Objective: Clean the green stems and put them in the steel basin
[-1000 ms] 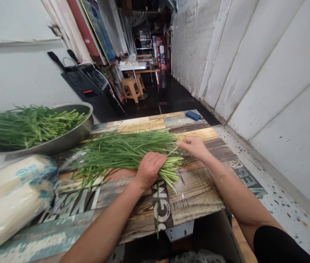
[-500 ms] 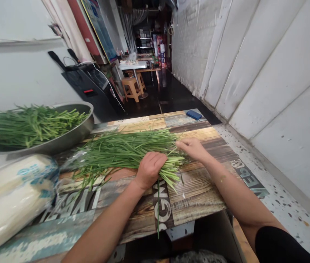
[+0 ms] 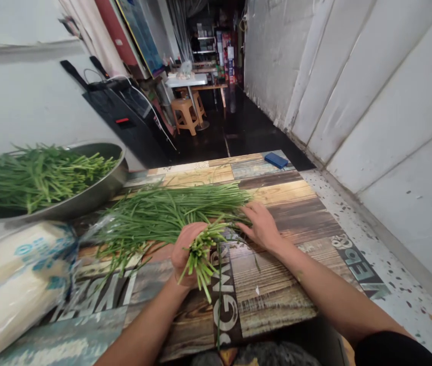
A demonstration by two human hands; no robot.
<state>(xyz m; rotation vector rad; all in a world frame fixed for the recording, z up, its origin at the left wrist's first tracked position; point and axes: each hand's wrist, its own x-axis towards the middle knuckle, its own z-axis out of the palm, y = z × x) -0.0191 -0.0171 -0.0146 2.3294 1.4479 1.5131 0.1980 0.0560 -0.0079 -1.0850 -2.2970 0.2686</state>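
Stalks (image 3: 202,252) tight in left hand (image 3: 184,250), long axis nearward, butt-first; right hand (image 3: 260,226) half-spread.

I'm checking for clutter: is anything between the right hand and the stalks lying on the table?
Nothing visible: the right hand is at the ends of the stalks. The left hand, gripping a bunch, is to its left.

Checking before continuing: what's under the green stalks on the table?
Tabletop shows around the green stalks, with clear plastic at their left end. Whether the plastic runs beneath the pile is hidden.
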